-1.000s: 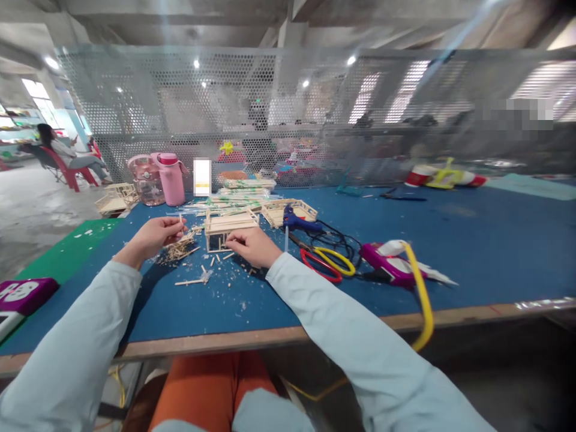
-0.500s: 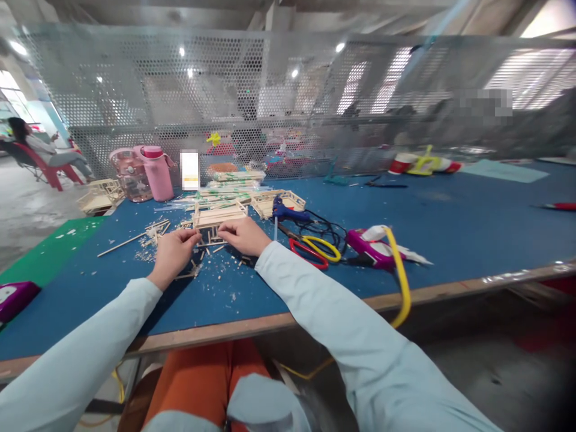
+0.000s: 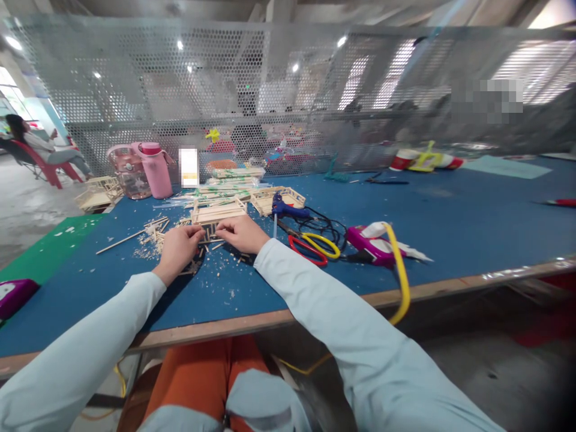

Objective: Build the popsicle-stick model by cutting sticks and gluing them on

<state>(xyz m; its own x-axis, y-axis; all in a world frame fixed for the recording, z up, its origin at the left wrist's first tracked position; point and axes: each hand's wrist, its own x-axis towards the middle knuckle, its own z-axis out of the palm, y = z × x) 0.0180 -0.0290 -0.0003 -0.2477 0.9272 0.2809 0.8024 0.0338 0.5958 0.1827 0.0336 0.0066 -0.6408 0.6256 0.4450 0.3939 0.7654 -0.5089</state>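
A small model built of pale wooden sticks point(image 3: 219, 211) stands on the blue tabletop, with short upright sticks along its front. My left hand point(image 3: 180, 247) is closed in a pinch at its front left corner; what lies between the fingertips is too small to make out. At the front right, my right hand point(image 3: 245, 233) is also pinched, its fingertips against the model's front sticks and partly hiding them. Wood crumbs and short stick pieces point(image 3: 155, 240) are scattered left of and below the hands.
Behind the model lie bundled sticks point(image 3: 229, 186) and a stick tray point(image 3: 279, 201). A blue glue gun point(image 3: 288, 209), scissors point(image 3: 315, 247) and a purple-white tool point(image 3: 375, 245) lie to the right. A pink bottle point(image 3: 156, 171) stands back left. A perforated metal screen point(image 3: 180, 90) runs behind.
My left hand has moved slightly right and up, closer to the model's front and to my right hand. My right hand stays nearly in place.
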